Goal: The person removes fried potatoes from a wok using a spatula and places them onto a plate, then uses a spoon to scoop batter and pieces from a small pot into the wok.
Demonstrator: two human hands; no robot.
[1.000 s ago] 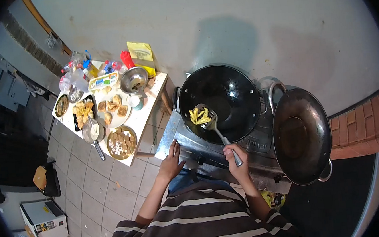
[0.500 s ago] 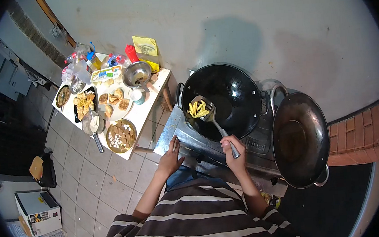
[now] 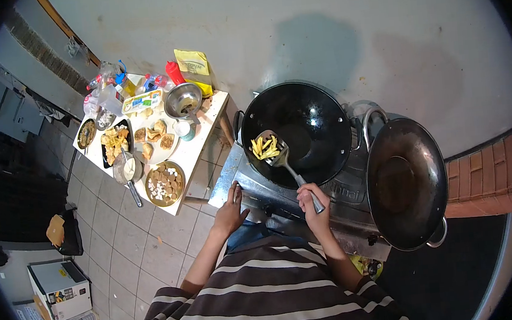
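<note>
My right hand (image 3: 315,203) is wrapped round the handle of a slotted spatula (image 3: 294,173). Yellow strips of food, like fries (image 3: 265,148), lie on the spatula's blade, which is over the left side of a black wok (image 3: 311,134). The wok sits on a gas stove (image 3: 242,176), its inside dark and shiny. At the stove's front left edge rests my left hand (image 3: 230,215), fingers stretched out, holding nothing. Whether its fingertips press on the metal, I cannot tell.
A second, browned wok (image 3: 400,191) stands tilted at the stove's right. To the left, a white table (image 3: 203,137) carries a bowl of sliced food (image 3: 165,184), a plate of pastries (image 3: 173,143), a metal bowl (image 3: 183,99), bottles and a yellow bag (image 3: 193,65).
The head view has turned slightly, so everything sits a little differently in frame. The spatula with the yellow strips stays over the wok's left side, and both hands keep nearly the same pose.
</note>
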